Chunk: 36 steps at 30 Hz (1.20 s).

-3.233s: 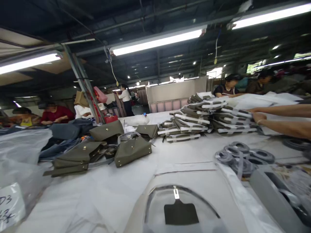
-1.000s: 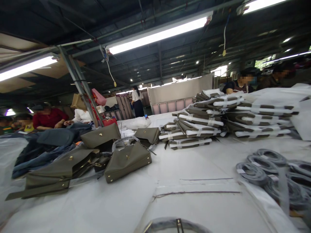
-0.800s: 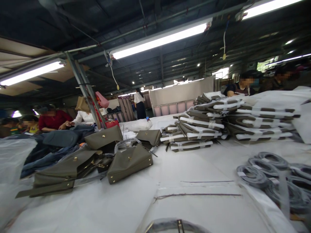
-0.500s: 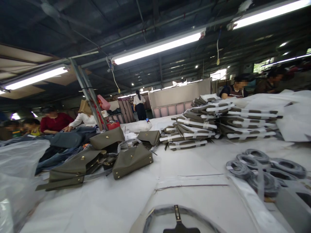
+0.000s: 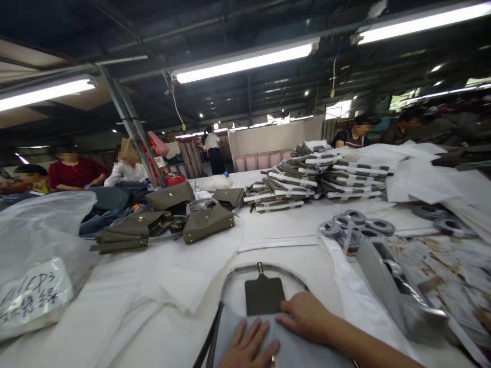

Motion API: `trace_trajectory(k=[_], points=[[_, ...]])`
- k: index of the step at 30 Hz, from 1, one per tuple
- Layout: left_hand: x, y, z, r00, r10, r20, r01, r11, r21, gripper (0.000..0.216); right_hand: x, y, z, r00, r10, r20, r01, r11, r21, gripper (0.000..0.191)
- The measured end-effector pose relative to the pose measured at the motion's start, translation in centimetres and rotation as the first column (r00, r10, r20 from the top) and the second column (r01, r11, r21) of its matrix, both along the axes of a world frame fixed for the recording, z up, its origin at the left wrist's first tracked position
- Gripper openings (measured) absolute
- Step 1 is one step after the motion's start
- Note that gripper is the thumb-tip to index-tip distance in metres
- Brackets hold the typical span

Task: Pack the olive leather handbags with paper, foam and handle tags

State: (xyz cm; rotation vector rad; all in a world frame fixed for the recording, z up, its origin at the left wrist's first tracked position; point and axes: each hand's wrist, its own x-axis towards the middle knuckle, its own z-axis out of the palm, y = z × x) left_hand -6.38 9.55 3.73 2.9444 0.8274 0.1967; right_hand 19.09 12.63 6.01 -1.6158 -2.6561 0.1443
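In front of me, at the bottom of the head view, lies a handbag covered by a pale grey-blue sheet (image 5: 233,327). Its arched, plastic-wrapped handle (image 5: 227,281) curves above it, and a dark strap (image 5: 209,337) runs down its left side. A dark olive tag (image 5: 264,296) with a gold-fitted tab sits inside the handle's arch. My left hand (image 5: 251,345) rests flat on the sheet with fingers spread. Fingers curled, my right hand (image 5: 307,314) grips the tag's lower right corner; the exact contact is partly hidden.
Finished-looking olive handbags (image 5: 209,223) lie back left. Stacked wrapped bag pieces (image 5: 287,186) are at the back. Tape rolls (image 5: 355,219) and a grey tape dispenser (image 5: 399,291) stand right. A labelled plastic bag (image 5: 46,245) fills the left. Several co-workers sit beyond.
Both my hands have come into view on the bag. The view has tilted down, showing more of the bag, the tape dispenser and the plastic bag. The distant standing person has turned.
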Motion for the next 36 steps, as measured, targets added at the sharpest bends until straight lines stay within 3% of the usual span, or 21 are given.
trace_trajectory(k=[4,8,11,14,18,22,24,27,29,33,36], points=[[-0.5,-1.9,1.7,1.000,0.009,0.018,-0.008,0.997,-0.070,0.070,0.1,-0.4,1.3,0.998,0.049,-0.041,-0.053,0.994,-0.093,0.047],[-0.3,-2.6,2.9,0.999,0.043,0.008,-0.042,0.994,-0.105,0.065,0.2,-0.2,2.7,0.983,0.030,-0.181,-0.056,0.988,-0.143,0.033],[-0.2,-2.5,2.7,0.999,0.035,0.025,-0.032,0.994,-0.104,0.065,-0.3,0.9,3.7,0.965,-0.064,-0.255,0.036,0.993,-0.114,0.028],[-0.2,-2.3,2.4,0.999,0.032,0.034,-0.029,0.996,-0.089,0.065,-1.6,3.4,4.1,0.919,-0.185,-0.348,0.156,0.982,-0.108,0.032],[-0.2,-2.3,2.4,0.999,0.036,0.034,-0.033,0.996,-0.081,0.064,-3.7,6.8,3.5,0.838,-0.312,-0.448,0.238,0.947,-0.215,0.050],[-0.2,-2.3,2.5,0.998,0.023,0.066,-0.018,0.997,-0.074,0.064,-4.2,6.2,3.2,0.766,-0.340,-0.546,0.218,0.936,-0.277,0.050],[-0.1,-2.2,2.5,0.996,0.028,0.080,-0.022,0.997,-0.074,0.064,-3.8,4.0,3.3,0.736,-0.278,-0.617,0.141,0.955,-0.261,0.042],[-0.1,-2.2,2.7,0.994,0.036,0.103,-0.027,0.996,-0.082,0.062,-2.9,-0.1,3.4,0.655,-0.046,-0.754,-0.076,0.989,-0.126,0.027],[-0.1,-2.1,2.9,0.991,0.033,0.126,-0.020,0.995,-0.102,0.059,-2.2,-2.5,3.1,0.627,0.104,-0.772,-0.206,0.978,-0.036,0.024],[-0.2,-1.9,3.2,0.985,0.016,0.170,0.009,0.989,-0.148,0.054,-1.2,-5.0,1.8,0.696,0.242,-0.676,-0.311,0.950,0.020,0.029],[-0.5,-2.0,2.7,0.975,0.009,0.222,0.019,0.992,-0.124,0.055,-0.8,-5.4,0.5,0.698,0.285,-0.657,-0.335,0.941,0.052,0.033]])
